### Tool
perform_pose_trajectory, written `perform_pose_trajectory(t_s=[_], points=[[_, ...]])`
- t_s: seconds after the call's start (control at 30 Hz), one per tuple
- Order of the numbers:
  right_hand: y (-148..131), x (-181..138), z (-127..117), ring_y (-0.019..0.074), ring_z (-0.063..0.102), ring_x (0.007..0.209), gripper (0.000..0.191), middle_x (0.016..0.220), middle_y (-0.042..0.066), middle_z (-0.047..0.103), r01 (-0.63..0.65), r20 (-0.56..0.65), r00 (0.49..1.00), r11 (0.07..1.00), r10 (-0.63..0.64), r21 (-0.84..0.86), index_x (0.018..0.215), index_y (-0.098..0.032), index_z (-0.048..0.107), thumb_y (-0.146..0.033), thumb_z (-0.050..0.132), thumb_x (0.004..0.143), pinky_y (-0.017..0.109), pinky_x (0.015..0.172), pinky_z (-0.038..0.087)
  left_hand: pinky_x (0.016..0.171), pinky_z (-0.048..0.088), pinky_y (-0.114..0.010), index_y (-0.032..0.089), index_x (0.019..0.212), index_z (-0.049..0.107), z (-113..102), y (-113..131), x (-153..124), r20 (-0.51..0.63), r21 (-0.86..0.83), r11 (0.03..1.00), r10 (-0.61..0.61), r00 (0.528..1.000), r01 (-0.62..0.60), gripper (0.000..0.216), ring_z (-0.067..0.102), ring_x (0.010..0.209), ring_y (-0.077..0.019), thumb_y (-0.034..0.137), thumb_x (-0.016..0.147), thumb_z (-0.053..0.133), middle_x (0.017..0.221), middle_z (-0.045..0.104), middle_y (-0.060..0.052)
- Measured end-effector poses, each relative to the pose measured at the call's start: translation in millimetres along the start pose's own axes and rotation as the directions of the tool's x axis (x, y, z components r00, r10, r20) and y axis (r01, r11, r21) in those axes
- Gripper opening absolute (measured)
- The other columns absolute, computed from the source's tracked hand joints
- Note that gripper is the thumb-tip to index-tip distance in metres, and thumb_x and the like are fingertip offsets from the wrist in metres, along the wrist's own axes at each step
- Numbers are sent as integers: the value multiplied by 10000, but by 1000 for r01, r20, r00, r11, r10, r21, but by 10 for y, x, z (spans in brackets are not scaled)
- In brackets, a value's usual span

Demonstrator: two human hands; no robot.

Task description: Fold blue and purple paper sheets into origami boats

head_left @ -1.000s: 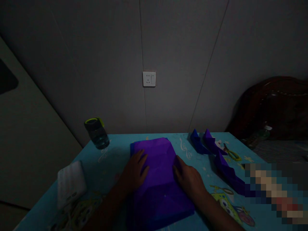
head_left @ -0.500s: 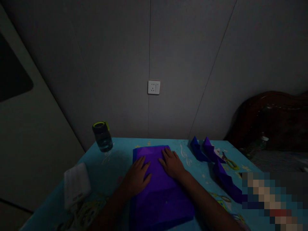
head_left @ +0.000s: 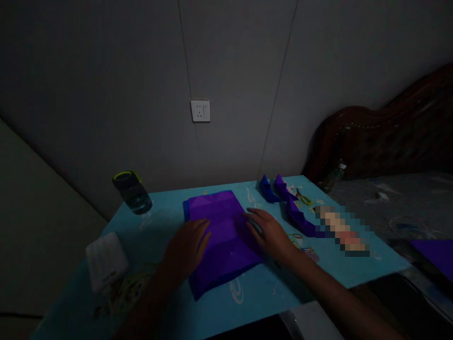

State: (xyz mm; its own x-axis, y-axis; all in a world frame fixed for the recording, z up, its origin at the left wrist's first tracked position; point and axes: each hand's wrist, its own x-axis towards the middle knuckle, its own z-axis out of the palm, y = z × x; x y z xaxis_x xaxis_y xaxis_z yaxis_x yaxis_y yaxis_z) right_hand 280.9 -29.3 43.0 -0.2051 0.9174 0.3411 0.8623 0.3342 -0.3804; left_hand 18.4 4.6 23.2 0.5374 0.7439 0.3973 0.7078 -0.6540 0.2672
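Note:
A large purple sheet of paper [head_left: 222, 236] with fold creases lies on the table, and a blue layer [head_left: 186, 211] shows along its left edge. My left hand [head_left: 188, 244] is at the paper's left side, fingers stretched out and thumb apart. Over the right edge is my right hand [head_left: 268, 232], its fingers spread and nothing seen between them. Whether either hand presses on the paper is hard to tell in the dim light. To the right stand folded paper boats: a blue one [head_left: 268, 191], a purple one [head_left: 283, 190] and a larger purple one [head_left: 296, 217].
A water bottle [head_left: 132, 192] with a green-rimmed lid stands at back left, near a white packet [head_left: 106, 262]. Scissors [head_left: 305, 198] lie behind the large boat. A pixelated item [head_left: 341, 231] is on the right. Beyond the blue-covered table [head_left: 237, 290] is a bed with a plastic bottle [head_left: 333, 178].
My view has turned to the right and down. Both hands have moved from lying flat on the paper's middle and top towards its left and right sides.

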Motion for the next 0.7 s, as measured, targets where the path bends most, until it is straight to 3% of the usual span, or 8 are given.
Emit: perform_pose_trajectory(t_s=[0.07, 0.17, 0.3, 0.43, 0.5, 0.57, 0.63, 0.7], points=[[-108, -366, -77, 219, 549, 1212, 355, 1329, 79, 601, 48, 84, 995, 998, -52, 48, 1292, -238, 594, -268, 413, 988, 373, 1062, 403, 1001, 484, -447, 219, 1234, 607, 48, 122, -247, -36, 7, 1000, 8, 999, -8, 352, 605, 1153, -272, 334, 943, 444, 1266, 646, -108], [-197, -698, 16, 222, 561, 1198, 306, 1312, 65, 620, 69, 135, 988, 996, -77, 59, 1212, -250, 655, -294, 461, 979, 370, 1038, 417, 984, 502, -456, 210, 1234, 614, 337, 172, -588, -85, 110, 993, 53, 995, -44, 367, 598, 1173, -291, 321, 929, 444, 1299, 632, -112], [-180, -814, 214, 224, 584, 1173, 270, 1213, 62, 686, 43, 125, 991, 999, -46, 22, 1107, -229, 699, -302, 471, 981, 396, 1063, 382, 888, 559, -431, 163, 1100, 687, 709, 98, -775, -111, 243, 958, 181, 977, -150, 341, 652, 1082, -302, 276, 912, 426, 1168, 703, -137], [-26, -863, 127, 221, 574, 1194, 258, 1274, 72, 650, 85, 62, 995, 996, -83, -41, 1134, -234, 677, -340, 521, 958, 404, 1089, 365, 868, 567, -390, 135, 1118, 672, 763, 19, -778, -125, 320, 920, 278, 952, -227, 351, 652, 1088, -282, 273, 926, 412, 1170, 701, -138], [169, -895, -29, 251, 572, 1194, 266, 1284, 100, 639, -23, -59, 998, 984, 12, -174, 1164, -219, 668, -281, 531, 945, 424, 1041, 419, 871, 565, -366, 139, 1118, 668, 722, -17, -764, -103, 326, 908, 312, 944, -264, 347, 653, 1088, -264, 284, 935, 412, 1167, 705, -125], [437, -924, -210, 299, 549, 1221, 300, 1298, 159, 618, -261, -225, 955, 910, 195, -321, 1197, -176, 653, -196, 539, 921, 463, 1005, 447, 846, 572, -350, 150, 1099, 674, 672, -47, -738, -101, 318, 906, 324, 941, -278, 343, 670, 1050, -252, 306, 938, 415, 1128, 722, -112], [718, -948, -371, 353, 508, 1256, 411, 1346, 211, 565, -432, -287, 897, 803, 336, -410, 1288, -135, 591, -186, 595, 880, 524, 1020, 416, 826, 578, -348, 174, 1089, 678, 614, -52, -683, -107, 292, 916, 318, 942, -276, 332, 687, 1010, -245, 323, 935, 426, 1098, 735, -95], [943, -965, -482, 376, 504, 1255, 411, 1344, 240, 555, -491, -259, 871, 745, 418, -451, 1273, -104, 599, -211, 610, 876, 533, 1008, 421, 836, 577, -360, 203, 1103, 676, 542, -8, -589, -110, 231, 930, 316, 942, -285, 313, 693, 1002, -246, 323, 927, 447, 1103, 737, -78]])
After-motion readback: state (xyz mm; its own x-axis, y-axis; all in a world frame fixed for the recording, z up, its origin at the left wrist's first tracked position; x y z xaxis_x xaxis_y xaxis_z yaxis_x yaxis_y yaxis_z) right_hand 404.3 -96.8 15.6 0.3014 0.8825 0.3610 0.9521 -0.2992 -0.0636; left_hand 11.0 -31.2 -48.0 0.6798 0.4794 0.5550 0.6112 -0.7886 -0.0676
